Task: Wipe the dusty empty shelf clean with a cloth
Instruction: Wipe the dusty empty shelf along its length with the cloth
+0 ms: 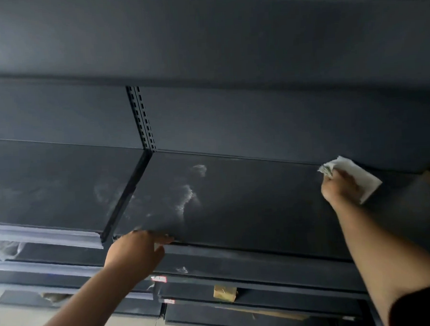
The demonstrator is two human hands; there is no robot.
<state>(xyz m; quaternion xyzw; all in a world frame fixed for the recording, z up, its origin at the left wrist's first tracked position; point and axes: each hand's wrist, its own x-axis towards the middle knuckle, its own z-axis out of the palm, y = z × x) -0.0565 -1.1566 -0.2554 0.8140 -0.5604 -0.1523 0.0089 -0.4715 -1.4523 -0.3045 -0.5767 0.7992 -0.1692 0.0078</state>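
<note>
A dark grey metal shelf [248,201] stretches across the view, bare, with pale dust smears [186,199] near its left half. My right hand [339,186] presses a folded white cloth [359,177] flat on the shelf's far right corner, against the back panel. My left hand [138,249] grips the shelf's front edge near the left end, fingers curled over the lip.
A slotted upright post [143,119] divides this shelf from a neighbouring dusty shelf [50,186] on the left. Another shelf overhangs above [202,39]. Lower shelves [240,281] step out below, with a small tan block [225,292] and torn wrapping [6,249].
</note>
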